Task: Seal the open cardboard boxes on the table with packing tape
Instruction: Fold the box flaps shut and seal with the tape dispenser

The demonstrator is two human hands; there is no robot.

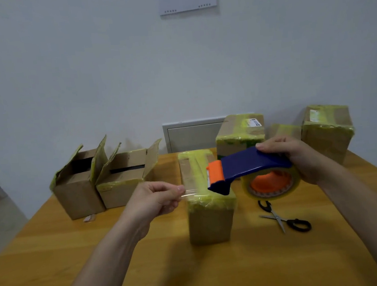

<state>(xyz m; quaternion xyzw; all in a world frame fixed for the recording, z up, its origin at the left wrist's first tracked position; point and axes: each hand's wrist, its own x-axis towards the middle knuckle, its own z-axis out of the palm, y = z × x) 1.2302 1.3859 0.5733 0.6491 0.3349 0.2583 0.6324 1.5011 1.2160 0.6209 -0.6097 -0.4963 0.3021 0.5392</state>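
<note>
**Tape pulled out over the middle box**

Head view: I see the left hand (158, 198) curled, thumb and forefinger pinching the free end of the clear tape strip (191, 192), which runs from the dispenser's orange mouth. The right hand (293, 157) wraps round the rear of the blue tape dispenser (247, 162), with its yellowish roll (272, 184) on an orange hub. The dispenser is held over the near box (210, 219). That box is brown cardboard banded in glossy yellowish tape and stands mid-table (124, 254), on wood. Two open boxes (78, 189) sit side by side at far left with their flaps raised. Taped boxes (327, 130) stand back right; their white labels are too small to read. Black-handled scissors (284, 220) lie right of the near box
</note>
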